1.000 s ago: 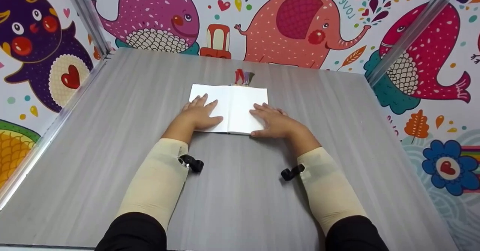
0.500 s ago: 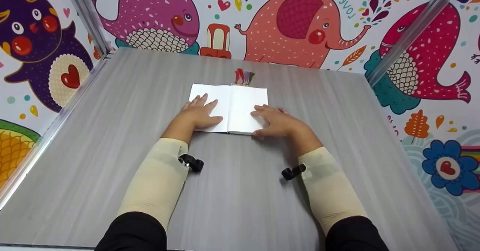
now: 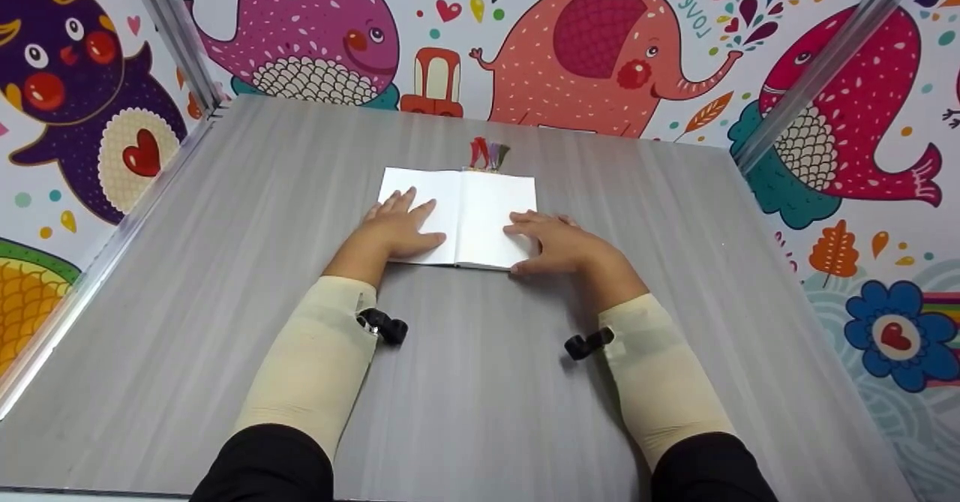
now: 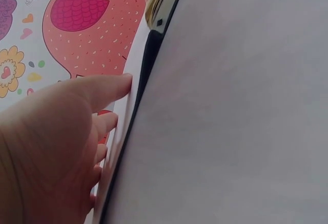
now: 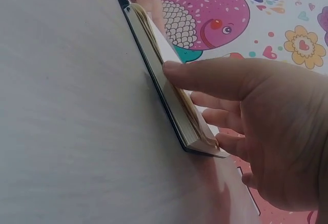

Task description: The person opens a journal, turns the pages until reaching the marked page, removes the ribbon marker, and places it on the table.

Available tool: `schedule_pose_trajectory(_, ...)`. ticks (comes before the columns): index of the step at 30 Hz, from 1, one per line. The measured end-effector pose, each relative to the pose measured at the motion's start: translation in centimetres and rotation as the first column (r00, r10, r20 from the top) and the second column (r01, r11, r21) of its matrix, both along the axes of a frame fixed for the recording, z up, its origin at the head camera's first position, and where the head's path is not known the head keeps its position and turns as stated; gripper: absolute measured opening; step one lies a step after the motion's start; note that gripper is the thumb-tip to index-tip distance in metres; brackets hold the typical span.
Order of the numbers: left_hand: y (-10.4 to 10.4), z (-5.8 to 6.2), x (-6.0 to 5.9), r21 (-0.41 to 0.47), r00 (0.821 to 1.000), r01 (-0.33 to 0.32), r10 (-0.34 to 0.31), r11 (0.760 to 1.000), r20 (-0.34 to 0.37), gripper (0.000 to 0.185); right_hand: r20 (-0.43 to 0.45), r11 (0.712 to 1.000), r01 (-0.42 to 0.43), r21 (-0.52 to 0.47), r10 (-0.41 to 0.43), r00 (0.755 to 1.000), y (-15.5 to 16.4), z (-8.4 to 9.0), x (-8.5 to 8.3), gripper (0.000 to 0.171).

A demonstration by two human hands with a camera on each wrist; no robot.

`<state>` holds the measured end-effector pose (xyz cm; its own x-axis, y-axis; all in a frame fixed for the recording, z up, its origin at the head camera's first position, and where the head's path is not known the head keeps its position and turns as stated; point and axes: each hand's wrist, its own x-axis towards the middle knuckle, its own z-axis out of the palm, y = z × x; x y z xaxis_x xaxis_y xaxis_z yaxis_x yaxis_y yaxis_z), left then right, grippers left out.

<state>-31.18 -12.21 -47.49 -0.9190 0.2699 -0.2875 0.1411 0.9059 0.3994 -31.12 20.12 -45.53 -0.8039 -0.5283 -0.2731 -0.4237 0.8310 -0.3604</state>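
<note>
Centrally in frame, a book (image 3: 460,217), left hand (image 3: 395,230) spread on left page (image 3: 439,189), right hand (image 3: 555,244) touching right page (image 3: 484,213), fingers (image 3: 526,217) apart.

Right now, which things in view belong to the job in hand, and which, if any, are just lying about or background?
In the job:
open book
left hand, resting on it
right hand, at its right edge
tassels at its far edge, probably bookmarks

Just surroundings:
grey table
patterned wall
metal posts
</note>
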Motion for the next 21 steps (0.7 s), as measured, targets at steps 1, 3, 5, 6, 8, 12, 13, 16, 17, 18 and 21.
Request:
schedule_pose_trajectory(1, 0.0, 0.0, 0.0, -0.001, 1.0, 0.0, 0.0, 1.0, -0.001, 0.087, 0.0, 1.0, 0.002, -0.004, -0.002, 1.0, 0.0, 0.1, 0.0, 0.081)
schedule_pose_trajectory(3, 0.0, 0.0, 0.0, 0.001, 1.0, -0.001, 0.001, 1.0, -0.004, 0.087, -0.008, 1.0, -0.006, -0.017, 0.006, 1.0, 0.1, 0.2, 0.1, 0.079)
schedule_pose_trajectory(5, 0.0, -0.1, 0.0, 0.001, 1.0, -0.004, 0.004, 1.0, -0.007, 0.087, -0.016, 1.0, -0.015, -0.025, 0.014, 1.0, 0.2, 0.3, 0.2, 0.077)
schedule_pose_trajectory(6, 0.0, -0.1, 0.1, 0.002, 1.0, -0.005, 0.005, 1.0, -0.009, 0.087, -0.019, 0.999, -0.018, -0.027, 0.018, 1.0, 0.2, 0.4, 0.2, 0.075)
schedule_pose_trajectory(8, 0.1, -0.2, 0.1, 0.006, 1.0, -0.009, 0.009, 1.0, -0.013, 0.087, -0.029, 0.999, -0.025, -0.034, 0.024, 0.999, 0.2, 0.4, 0.2, 0.071)
schedule_pose_trajectory(12, 0.3, -0.3, 0.1, 0.003, 1.0, -0.019, 0.019, 1.0, -0.025, 0.086, -0.05, 0.998, -0.002, -0.064, -0.001, 0.999, 0.2, 0.4, 0.1, 0.06)
schedule_pose_trajectory(13, 0.3, -0.3, 0.1, 0.0, 0.999, -0.024, 0.024, 1.0, -0.026, 0.086, -0.057, 0.997, 0.007, -0.078, -0.011, 0.998, 0.2, 0.4, 0.1, 0.058)
schedule_pose_trajectory(16, 0.6, -0.3, 0.2, -0.012, 0.999, -0.045, 0.045, 0.999, -0.026, 0.086, -0.07, 0.991, 0.045, -0.123, -0.053, 0.996, 0.0, 0.3, 0.0, 0.053)
schedule_pose_trajectory(17, 0.7, -0.2, 0.2, -0.016, 0.998, -0.053, 0.052, 0.998, -0.026, 0.085, -0.074, 0.989, 0.059, -0.137, -0.069, 0.995, 0.0, 0.3, -0.1, 0.052)
schedule_pose_trajectory(18, 0.9, 0.0, 0.3, -0.022, 0.998, -0.059, 0.058, 0.998, -0.025, 0.085, -0.078, 0.987, 0.073, -0.147, -0.085, 0.993, -0.1, 0.2, -0.1, 0.052)
schedule_pose_trajectory(21, 1.2, 0.5, 0.5, -0.027, 0.997, -0.069, 0.068, 0.997, -0.027, 0.085, -0.103, 0.981, 0.095, -0.169, -0.114, 0.988, -0.3, 0.2, -0.1, 0.052)
